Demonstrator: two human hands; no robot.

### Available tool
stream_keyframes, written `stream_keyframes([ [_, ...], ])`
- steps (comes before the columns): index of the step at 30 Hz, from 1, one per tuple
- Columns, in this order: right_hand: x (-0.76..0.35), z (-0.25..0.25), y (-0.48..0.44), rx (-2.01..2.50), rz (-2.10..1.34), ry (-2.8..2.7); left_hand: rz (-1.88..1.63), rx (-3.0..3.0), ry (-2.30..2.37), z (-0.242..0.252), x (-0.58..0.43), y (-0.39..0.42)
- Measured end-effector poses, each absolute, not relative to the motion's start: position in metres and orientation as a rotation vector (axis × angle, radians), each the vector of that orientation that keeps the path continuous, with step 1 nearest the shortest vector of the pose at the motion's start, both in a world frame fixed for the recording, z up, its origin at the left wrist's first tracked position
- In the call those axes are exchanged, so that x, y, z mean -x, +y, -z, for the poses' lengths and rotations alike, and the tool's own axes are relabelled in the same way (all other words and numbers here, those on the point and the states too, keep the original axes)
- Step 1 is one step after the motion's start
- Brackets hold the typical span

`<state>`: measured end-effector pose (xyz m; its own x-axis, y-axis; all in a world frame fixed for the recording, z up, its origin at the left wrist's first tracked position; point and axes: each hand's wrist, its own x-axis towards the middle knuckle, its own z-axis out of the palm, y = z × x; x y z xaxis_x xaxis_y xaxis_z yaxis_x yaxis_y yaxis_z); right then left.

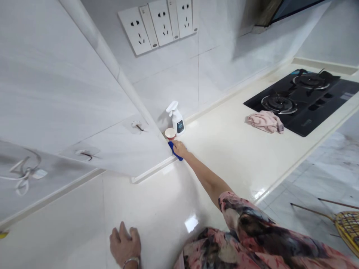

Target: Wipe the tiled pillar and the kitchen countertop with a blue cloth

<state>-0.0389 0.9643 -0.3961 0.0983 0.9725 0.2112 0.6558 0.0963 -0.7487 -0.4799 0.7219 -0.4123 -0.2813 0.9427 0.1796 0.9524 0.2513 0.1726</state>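
My right hand [180, 148] is stretched out to the inner corner of the counter, closed on a blue cloth [178, 157] that it presses against the foot of the jutting tiled wall. Just beyond the fingers stands a small white-and-red cup [169, 133], its inside pale. Right behind it is an upright white spray bottle [178, 122] with a dark label. Lower in the view, my left hand [125, 244] rests on the pale countertop [146, 209], fingers apart and nothing in them. A bracelet circles that wrist.
A crumpled pink cloth [266, 121] lies against the black gas hob [304, 125]. Wall sockets [161, 24] sit above the counter. Bare wires stick out of the jutting wall [112, 138]. A yellow woven chair [347, 228] stands on the floor at right.
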Motion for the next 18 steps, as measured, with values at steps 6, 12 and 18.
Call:
stream_keyframes([
  [6,0.037,0.396,0.942,1.585,-0.495,-1.768,0.319,1.852,-2.493,0.410,0.480,0.723],
  [12,0.037,0.395,0.914,1.566,-0.429,-1.865,0.302,1.845,-2.504,0.411,0.481,0.724],
  [18,0.051,0.400,0.884,1.687,-0.350,-1.873,0.382,1.842,-2.452,0.411,0.479,0.723],
])
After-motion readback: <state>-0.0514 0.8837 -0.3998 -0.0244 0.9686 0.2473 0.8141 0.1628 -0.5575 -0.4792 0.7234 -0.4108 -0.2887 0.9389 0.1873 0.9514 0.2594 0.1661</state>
